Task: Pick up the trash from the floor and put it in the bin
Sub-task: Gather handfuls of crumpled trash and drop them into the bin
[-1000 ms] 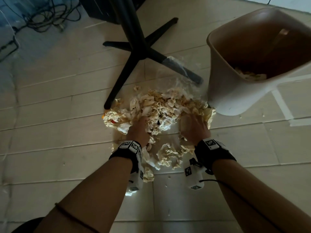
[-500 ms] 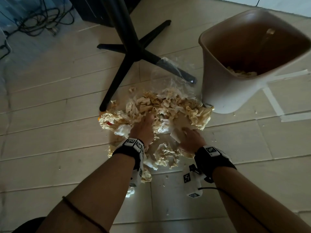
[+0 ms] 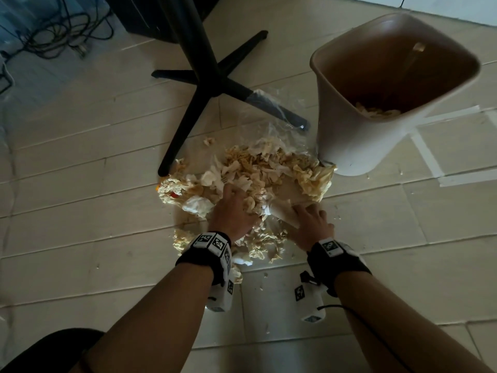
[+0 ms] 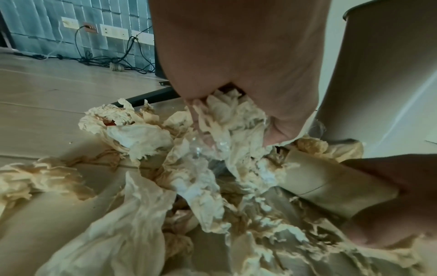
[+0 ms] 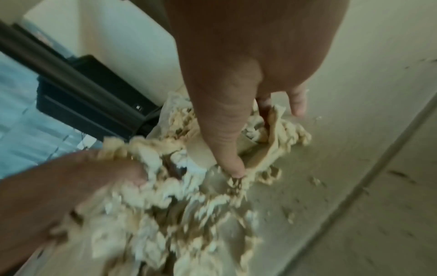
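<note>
A heap of crumpled beige paper trash [image 3: 258,170] lies on the floor beside the beige bin [image 3: 349,146], which holds a little paper at its bottom. My left hand [image 3: 231,208] is dug into the middle of the heap. In the left wrist view its fingers curl round a clump of paper [image 4: 227,115]. My right hand [image 3: 309,219] grips a cardboard tube [image 3: 282,211] at the heap's near right edge, thumb [image 5: 227,149] on top. The tube [image 4: 319,179] lies between both hands.
A black table base [image 3: 204,84] spreads its legs just behind the heap, with a clear plastic bag [image 3: 271,109] draped over one leg. Cables [image 3: 53,36] lie at the far left. White tape lines [image 3: 430,157] mark the floor right of the bin. Small scraps dot the tiles.
Both hands have drawn back toward me through the heap. The right hand, flat on the paper before, now holds the cardboard tube.
</note>
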### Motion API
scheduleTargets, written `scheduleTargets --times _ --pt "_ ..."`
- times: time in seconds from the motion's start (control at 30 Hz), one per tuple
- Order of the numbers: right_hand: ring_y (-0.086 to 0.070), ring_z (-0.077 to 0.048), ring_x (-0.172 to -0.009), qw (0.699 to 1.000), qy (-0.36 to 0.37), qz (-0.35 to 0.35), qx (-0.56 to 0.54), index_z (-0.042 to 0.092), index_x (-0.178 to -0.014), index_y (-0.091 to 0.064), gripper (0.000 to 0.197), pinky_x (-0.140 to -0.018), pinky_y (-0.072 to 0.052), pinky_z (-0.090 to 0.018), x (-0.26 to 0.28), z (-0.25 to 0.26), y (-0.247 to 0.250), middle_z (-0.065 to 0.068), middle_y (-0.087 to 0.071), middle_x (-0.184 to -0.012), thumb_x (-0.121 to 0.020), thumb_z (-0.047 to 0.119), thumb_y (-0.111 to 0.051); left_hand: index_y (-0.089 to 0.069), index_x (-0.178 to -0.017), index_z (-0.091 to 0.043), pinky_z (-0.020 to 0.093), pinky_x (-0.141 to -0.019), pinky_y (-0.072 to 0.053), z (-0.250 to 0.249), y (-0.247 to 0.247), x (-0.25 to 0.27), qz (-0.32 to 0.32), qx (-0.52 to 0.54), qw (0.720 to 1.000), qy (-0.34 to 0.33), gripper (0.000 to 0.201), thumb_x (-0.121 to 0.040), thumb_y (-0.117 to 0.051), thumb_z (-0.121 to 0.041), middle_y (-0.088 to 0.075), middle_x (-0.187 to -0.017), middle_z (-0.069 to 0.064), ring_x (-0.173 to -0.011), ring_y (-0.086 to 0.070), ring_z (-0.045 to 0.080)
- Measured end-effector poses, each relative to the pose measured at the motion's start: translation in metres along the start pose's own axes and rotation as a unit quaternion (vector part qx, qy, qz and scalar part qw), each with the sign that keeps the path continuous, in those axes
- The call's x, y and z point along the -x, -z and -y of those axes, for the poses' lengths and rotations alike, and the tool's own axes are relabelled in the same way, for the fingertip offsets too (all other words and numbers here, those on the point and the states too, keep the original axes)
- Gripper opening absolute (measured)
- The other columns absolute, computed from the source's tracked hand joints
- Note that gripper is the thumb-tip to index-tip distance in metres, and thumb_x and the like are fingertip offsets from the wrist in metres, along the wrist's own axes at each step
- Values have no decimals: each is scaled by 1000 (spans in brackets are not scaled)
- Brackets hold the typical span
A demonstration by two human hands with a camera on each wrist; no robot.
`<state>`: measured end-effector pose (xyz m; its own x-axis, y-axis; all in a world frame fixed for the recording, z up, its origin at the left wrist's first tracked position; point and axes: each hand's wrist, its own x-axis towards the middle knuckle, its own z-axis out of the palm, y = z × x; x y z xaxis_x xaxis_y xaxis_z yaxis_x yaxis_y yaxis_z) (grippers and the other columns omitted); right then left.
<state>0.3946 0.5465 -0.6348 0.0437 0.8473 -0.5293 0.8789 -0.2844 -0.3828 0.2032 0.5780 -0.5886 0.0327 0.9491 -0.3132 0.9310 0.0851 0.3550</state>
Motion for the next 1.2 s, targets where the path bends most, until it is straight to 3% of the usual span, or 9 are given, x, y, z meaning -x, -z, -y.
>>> scheduleTargets --times 0.2,0.37,0.5,0.63,0.77,0.87,0.97,1.03,1.2 --pt "-38 -34 -127 998 -28 -22 59 33 -140 -44 62 -97 -45 -54 15 8 -27 -5 -38 -140 -84 35 -71 -55 -120 -27 35 -81 -54 -6 1 24 -5 95 995 -20 51 -74 -76 -36 -60 -116 -6 -96 -62 14" --pt "-40 -33 -127 992 -34 -106 -64 30 -133 -54 48 -101 -41 -49 19 22 -11 -6 -43 -140 -86 21 -60 -53 -106 -45 35 -74 -56 -11 1 26 36 212 977 -12 39 -74 -71 -30 -64 -106 -4 -84 -64 14" --pt "-60 -32 -118 959 -11 -71 -274 22 -120 -67 34 -101 -50 -45 13 31 12 -8 -64 -128 -92 18 -50 -60 -98 -33 34 -73 -54 -30 7 26 30 291 956 -4 23 -77 -67 -26 -69 -91 -1 -77 -66 15" --pt "-62 -27 -101 831 -87 59 -546 19 -102 -67 27 -99 -50 -48 20 35 32 -5 -69 -111 -97 32 -44 -61 -97 -22 26 -72 -51 -51 24 39 30 343 938 -29 12 -86 -61 -16 -70 -94 -3 -84 -66 12" --pt "-64 -30 -117 654 -32 156 -739 7 -124 -64 57 -104 -51 -42 33 44 55 -18 -64 -130 -97 53 -43 -63 -81 -8 12 -60 -44 -73 43 45 42 386 919 -76 12 -88 -53 -6 -63 -74 -2 -65 -56 3" --pt "-72 -23 -97 596 -7 159 -787 8 -108 -75 58 -86 -59 -31 47 50 78 -15 -73 -107 -101 54 -40 -62 -78 -3 13 -58 -45 -83 46 44 48 390 914 -103 15 -89 -51 -1 -60 -72 1 -63 -54 2" --pt "-73 -22 -91 614 27 152 -774 8 -115 -72 55 -81 -59 -32 53 47 89 -12 -75 -104 -101 53 -43 -60 -73 -27 35 -70 -56 -85 41 37 -1 354 927 -126 13 -83 -57 -18 -62 -78 1 -75 -63 16" --pt "-73 -17 -71 650 13 147 -745 8 -105 -71 47 -59 -58 -25 52 51 91 -8 -75 -85 -101 47 -45 -56 -73 -36 49 -77 -52 -83 36 36 -46 314 937 -146 11 -76 -60 -27 -55 -77 -7 -87 -59 30" --pt "-61 -12 -47 674 -33 140 -725 9 -84 -65 35 -39 -45 -19 42 53 83 -4 -65 -64 -100 34 -47 -58 -98 -19 40 -88 -43 -82 27 36 -135 247 948 -147 32 -68 -71 -21 -49 -103 -8 -103 -43 16"
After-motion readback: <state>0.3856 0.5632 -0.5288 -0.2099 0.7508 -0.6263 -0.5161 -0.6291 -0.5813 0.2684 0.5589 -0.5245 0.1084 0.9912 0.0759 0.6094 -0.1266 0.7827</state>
